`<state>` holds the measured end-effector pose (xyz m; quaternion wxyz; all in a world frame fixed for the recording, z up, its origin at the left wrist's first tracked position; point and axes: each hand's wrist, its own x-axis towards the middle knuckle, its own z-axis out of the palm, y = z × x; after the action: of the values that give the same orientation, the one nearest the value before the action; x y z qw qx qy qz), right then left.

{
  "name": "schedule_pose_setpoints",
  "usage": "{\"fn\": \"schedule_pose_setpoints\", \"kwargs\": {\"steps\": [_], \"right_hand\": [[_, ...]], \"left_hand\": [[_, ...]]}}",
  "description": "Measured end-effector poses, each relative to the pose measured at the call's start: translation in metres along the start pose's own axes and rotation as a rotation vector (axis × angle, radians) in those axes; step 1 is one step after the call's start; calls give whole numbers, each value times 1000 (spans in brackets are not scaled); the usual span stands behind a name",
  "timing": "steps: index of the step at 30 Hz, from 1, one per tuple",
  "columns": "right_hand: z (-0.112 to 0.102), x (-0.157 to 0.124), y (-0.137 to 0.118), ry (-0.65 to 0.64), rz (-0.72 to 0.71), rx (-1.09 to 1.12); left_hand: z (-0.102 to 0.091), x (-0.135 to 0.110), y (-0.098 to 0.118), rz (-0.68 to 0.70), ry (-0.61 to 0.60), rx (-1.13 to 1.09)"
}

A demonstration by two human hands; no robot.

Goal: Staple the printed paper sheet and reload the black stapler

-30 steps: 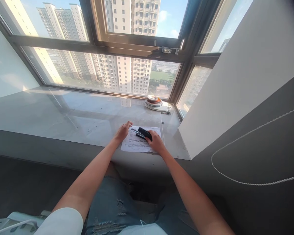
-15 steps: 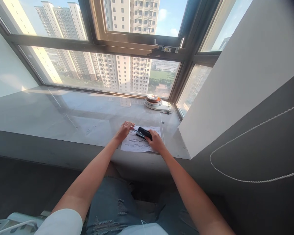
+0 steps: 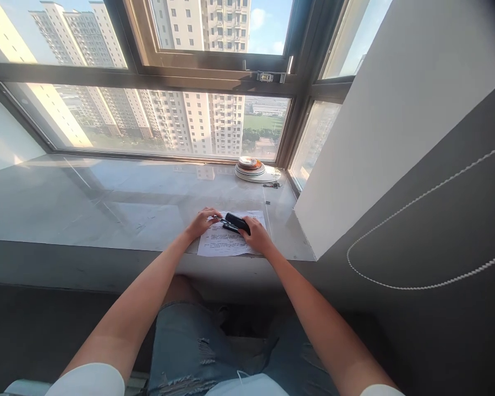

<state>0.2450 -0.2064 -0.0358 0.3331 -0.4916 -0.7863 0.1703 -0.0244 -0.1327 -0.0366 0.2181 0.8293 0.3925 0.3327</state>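
A printed sheet of paper [image 3: 225, 245] lies on the grey stone window ledge [image 3: 119, 203] near its front edge. A black stapler [image 3: 236, 223] rests on the sheet's upper part. My right hand [image 3: 256, 236] is wrapped round the stapler's rear end. My left hand [image 3: 204, 221] is curled, its fingertips pinching the stapler's front tip at the paper's top left corner. Both forearms reach forward over my lap in torn jeans.
A stack of plates [image 3: 253, 169] stands at the back right of the ledge, with a small dark item [image 3: 272, 185] beside it. A white wall block [image 3: 375, 137] bounds the ledge on the right. Window frames [image 3: 214, 82] run behind.
My left hand has gone from lying flat on the paper's corner to curling its fingers onto the stapler's front. The view has shifted slightly to the right and down.
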Motion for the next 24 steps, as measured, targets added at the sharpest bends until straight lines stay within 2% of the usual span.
{"fn": "schedule_pose_setpoints", "kwargs": {"steps": [10, 17, 20, 24], "right_hand": [[1, 0, 2, 9, -20, 21], [0, 1, 1, 5, -12, 17], [1, 1, 2, 8, -15, 15], [2, 1, 3, 20, -17, 15]], "left_hand": [[1, 2, 0, -22, -56, 54], [-2, -2, 6, -20, -16, 36], [-5, -3, 7, -85, 55, 34], [-11, -4, 6, -249, 126, -19]]}}
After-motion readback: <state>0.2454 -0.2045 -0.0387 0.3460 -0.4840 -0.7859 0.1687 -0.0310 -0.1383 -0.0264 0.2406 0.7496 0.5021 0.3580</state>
